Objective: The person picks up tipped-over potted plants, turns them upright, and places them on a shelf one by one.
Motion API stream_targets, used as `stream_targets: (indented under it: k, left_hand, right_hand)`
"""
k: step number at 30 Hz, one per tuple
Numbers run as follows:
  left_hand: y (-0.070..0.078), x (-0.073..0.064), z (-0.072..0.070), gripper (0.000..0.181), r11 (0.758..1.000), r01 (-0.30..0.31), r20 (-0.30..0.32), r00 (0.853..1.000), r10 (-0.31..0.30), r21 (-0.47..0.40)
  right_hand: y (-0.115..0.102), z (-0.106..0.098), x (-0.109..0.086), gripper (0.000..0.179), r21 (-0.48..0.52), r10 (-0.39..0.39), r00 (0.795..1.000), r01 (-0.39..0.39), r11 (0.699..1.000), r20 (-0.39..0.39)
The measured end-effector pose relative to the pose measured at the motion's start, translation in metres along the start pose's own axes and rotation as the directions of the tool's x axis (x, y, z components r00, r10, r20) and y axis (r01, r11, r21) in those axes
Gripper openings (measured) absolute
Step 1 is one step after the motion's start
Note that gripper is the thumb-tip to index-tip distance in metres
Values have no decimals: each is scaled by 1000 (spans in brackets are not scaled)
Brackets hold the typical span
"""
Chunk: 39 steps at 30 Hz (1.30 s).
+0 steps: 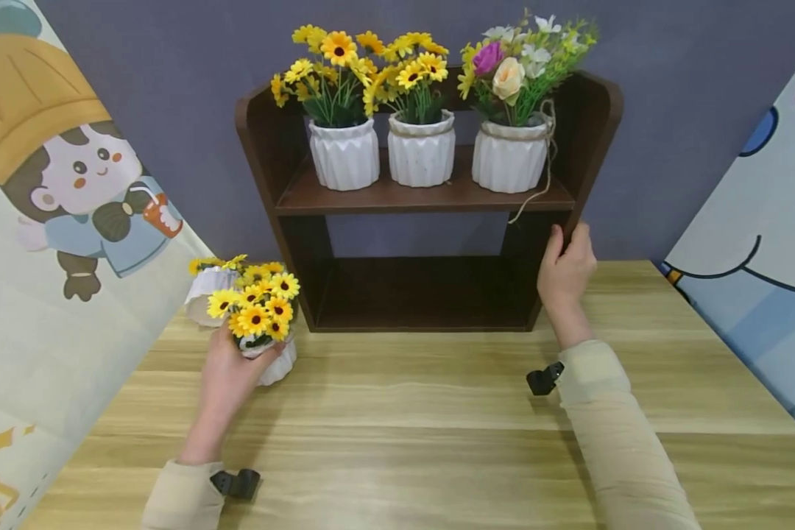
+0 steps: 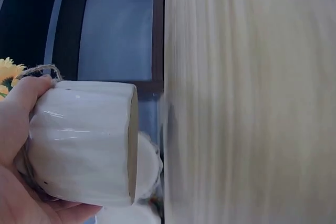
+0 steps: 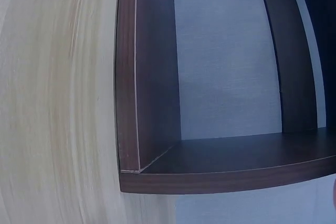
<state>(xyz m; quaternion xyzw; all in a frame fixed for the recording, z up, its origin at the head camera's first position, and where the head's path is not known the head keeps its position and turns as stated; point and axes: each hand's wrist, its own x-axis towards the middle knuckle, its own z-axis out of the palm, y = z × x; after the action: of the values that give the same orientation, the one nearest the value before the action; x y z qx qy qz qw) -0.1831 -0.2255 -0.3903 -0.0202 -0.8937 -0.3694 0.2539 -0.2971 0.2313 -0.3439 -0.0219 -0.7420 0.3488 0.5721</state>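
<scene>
While the white pot of yellow daisies is encircled by the left hand in the head view, it is best kept upright and clear of the two-tier shelf, whose far side is clasped by the right hand, well apart. From the left wrist, the pot seems held above the tabletop; from the right wrist, that grip cannot be told.

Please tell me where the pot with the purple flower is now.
In the head view, the pot with the purple flower stands on the brown shelf, at the right end of its upper level, beside the middle white pot.
</scene>
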Motion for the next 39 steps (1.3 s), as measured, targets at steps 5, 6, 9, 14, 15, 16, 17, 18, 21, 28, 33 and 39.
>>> stream_targets:
  k: [5,6,9,14,15,16,17,18,21,28,33,39]
  left_hand:
    - [12,-2,10,76,1000,-23,64,998,23,6]
    - [15,-2,12,78,999,-32,75,997,31,11]
    - [23,-1,20,79,997,-72,99,992,72,-1]
    - [36,0,33,79,996,-79,107,991,82,-28]
    - [39,-1,35,79,997,-72,109,991,75,-26]
    - [41,-1,37,80,998,-64,112,992,65,-14]
    - [43,-1,40,80,998,-57,117,991,57,-3]
    - [45,-1,42,81,999,-54,126,991,53,6]
    - [51,-1,49,89,998,-44,159,987,36,48]
    - [66,0,66,97,995,-72,190,980,58,68]
    - [77,4,81,89,993,-107,167,981,97,54]
    - [91,10,103,92,993,-107,186,978,98,40]
  right_hand:
    - [1,0,-1,32,3,-4,1000,4,1000,-6]
    - [2,0,-1,32,2,-6,1000,6,1000,-7]
    - [4,1,-2,31,-5,-14,1000,14,1000,-9]
    - [3,2,-3,34,-13,5,1000,-6,1000,-7]
    - [2,2,-3,34,-14,8,1000,-8,1000,-10]
    - [2,2,-3,33,-14,8,1000,-8,1000,-13]
    - [2,3,-3,33,-15,8,1000,-8,1000,-16]
    - [1,3,-3,32,-14,5,1000,-5,1000,-18]
    - [0,3,-2,30,-14,-1,1000,0,1000,-29]
    - [-2,3,-3,32,-18,20,1000,-20,1000,-14]
    - [-2,3,-3,33,-15,11,1000,-12,1000,-10]
    - [0,3,-2,33,-15,11,1000,-12,1000,-28]
